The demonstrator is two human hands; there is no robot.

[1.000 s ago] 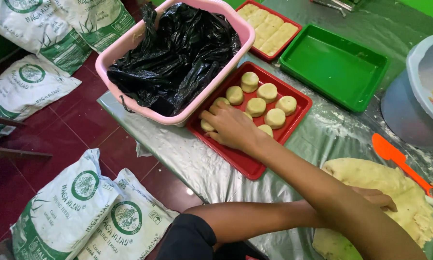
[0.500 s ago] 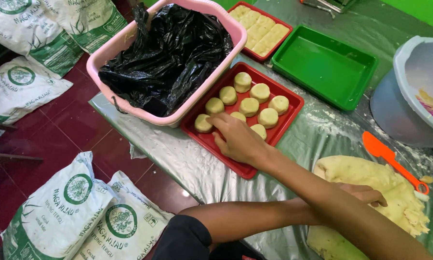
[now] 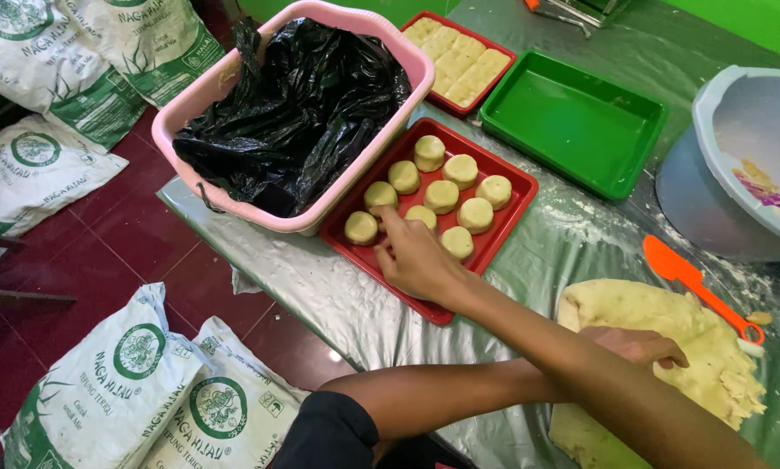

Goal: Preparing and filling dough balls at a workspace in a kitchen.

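Note:
A red tray (image 3: 494,239) on the foil-covered table holds several pale round dough pieces (image 3: 442,195). My right hand (image 3: 416,256) reaches across to the tray's near left part. Its fingertips touch down among the rounds, beside one round (image 3: 421,214) and grip nothing. My left hand (image 3: 637,343) lies flat on a big slab of pale dough (image 3: 668,304) at the right, partly hidden under my right forearm. My arms are crossed, the right one on top.
A pink basket (image 3: 190,117) lined with a black plastic bag stands left of the tray. Behind are a second red tray (image 3: 442,100) of flat dough pieces, a green tray (image 3: 572,122), a grey bowl (image 3: 728,113) and an orange scraper (image 3: 689,278). White flour sacks (image 3: 138,382) lie on the red floor.
My right hand has drawn back toward the near edge of the tray, uncovering more rounds. My left hand stays on the dough slab.

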